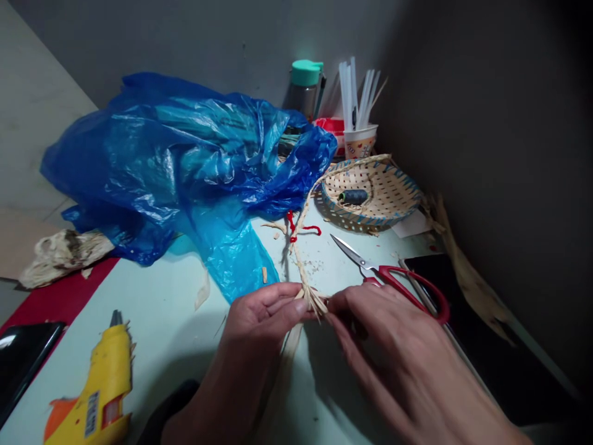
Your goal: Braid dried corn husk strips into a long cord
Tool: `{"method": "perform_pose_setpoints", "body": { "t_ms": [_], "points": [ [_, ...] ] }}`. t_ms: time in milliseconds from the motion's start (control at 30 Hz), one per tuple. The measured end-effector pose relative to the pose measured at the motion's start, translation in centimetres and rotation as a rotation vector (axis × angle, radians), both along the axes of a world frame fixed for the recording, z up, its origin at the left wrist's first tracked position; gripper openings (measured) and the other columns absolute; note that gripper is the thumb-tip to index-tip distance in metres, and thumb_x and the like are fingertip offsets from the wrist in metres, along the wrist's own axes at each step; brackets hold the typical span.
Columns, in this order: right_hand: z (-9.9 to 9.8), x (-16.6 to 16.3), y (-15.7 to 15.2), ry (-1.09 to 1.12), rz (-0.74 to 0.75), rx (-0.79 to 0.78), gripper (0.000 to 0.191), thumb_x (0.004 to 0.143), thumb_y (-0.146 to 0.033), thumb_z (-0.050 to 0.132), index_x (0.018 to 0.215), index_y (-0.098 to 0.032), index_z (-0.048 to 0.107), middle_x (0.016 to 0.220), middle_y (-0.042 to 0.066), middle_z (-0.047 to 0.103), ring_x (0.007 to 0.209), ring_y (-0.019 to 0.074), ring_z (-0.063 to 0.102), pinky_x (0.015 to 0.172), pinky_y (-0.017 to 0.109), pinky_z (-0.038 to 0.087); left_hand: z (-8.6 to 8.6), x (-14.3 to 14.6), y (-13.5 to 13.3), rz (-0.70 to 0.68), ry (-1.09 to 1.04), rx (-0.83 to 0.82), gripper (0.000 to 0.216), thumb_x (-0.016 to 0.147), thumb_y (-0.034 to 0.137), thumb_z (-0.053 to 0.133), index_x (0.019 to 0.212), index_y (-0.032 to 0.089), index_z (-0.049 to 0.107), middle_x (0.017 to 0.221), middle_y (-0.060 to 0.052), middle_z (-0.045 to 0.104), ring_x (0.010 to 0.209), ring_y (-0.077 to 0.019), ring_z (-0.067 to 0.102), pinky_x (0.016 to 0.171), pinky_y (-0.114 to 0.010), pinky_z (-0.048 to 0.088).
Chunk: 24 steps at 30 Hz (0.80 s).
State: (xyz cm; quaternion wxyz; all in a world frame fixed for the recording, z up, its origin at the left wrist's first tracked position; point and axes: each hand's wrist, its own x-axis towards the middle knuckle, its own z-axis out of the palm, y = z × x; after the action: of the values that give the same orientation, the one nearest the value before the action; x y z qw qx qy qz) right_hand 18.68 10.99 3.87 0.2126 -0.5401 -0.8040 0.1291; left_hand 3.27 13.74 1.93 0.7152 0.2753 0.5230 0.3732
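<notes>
A pale braided cord [299, 259] of dried plant fibre runs from the basket toward me, and its loose strands fan out between my hands. My left hand [264, 327] pinches the cord's end between thumb and fingers. Closed on the strands from the other side is my right hand [389, 346], thumb and index finger together at their tips. Long strands [290, 352] hang down below my left thumb. Farther up, a red yarn [293, 232] is tied around the cord. Red-handled scissors [393, 272] lie partly open just beyond my right hand.
A blue plastic bag [185, 154] fills the back left. A woven basket [384, 213] holds a dark thread spool [353, 197]. Behind stand a cup [361, 142] of clear sticks and a green-lidded bottle [306, 86]. A yellow glue gun [99, 377] and a phone [28, 352] lie left.
</notes>
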Motion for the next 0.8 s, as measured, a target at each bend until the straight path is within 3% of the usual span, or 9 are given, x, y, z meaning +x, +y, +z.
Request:
{"method": "perform_pose_setpoints", "body": {
  "t_ms": [200,367,633,800],
  "points": [
    [-1.2,0.6,0.8,-0.052,-0.089,0.004,0.02,0.091,-0.027,0.043,0.101,-0.019,0.059,0.075,0.005,0.066,0.064,0.0201,0.061,0.057,0.032,0.044,-0.3,-0.2,0.0,-0.006,0.016,0.021,0.031,0.066,0.029,0.075,0.093,0.013,0.072,0.085,-0.01,0.075,0.084,-0.0251,0.07,0.083,-0.035,0.052],
    [-1.6,0.6,1.1,-0.045,-0.018,-0.034,0.025,0.092,-0.024,0.042,0.078,-0.021,0.062,0.073,0.003,0.06,0.069,0.0193,0.056,0.064,0.033,0.043,-0.8,-0.1,0.0,0.021,0.026,0.066,0.03,0.065,0.027,0.076,0.09,0.011,0.072,0.085,-0.01,0.075,0.077,-0.0218,0.069,0.081,-0.033,0.053],
    [-0.8,0.3,0.9,-0.031,-0.006,-0.087,0.021,0.088,-0.021,0.046,0.075,-0.018,0.061,0.076,0.006,0.056,0.075,0.0195,0.052,0.068,0.033,0.041,-1.0,-0.6,0.5,-0.082,0.126,0.159,0.022,0.071,0.029,0.072,0.086,0.012,0.073,0.068,-0.006,0.071,0.073,-0.0176,0.066,0.076,-0.027,0.05],
    [-0.1,-0.1,0.8,0.023,-0.006,-0.154,0.02,0.087,-0.019,0.046,0.07,-0.017,0.057,0.067,0.001,0.057,0.06,0.0129,0.049,0.058,0.026,0.036,-1.3,-0.8,0.2,-0.052,0.189,0.239,0.024,0.072,0.033,0.071,0.087,0.015,0.074,0.087,-0.007,0.072,0.082,-0.018,0.063,0.076,-0.027,0.047]
  ]
}}
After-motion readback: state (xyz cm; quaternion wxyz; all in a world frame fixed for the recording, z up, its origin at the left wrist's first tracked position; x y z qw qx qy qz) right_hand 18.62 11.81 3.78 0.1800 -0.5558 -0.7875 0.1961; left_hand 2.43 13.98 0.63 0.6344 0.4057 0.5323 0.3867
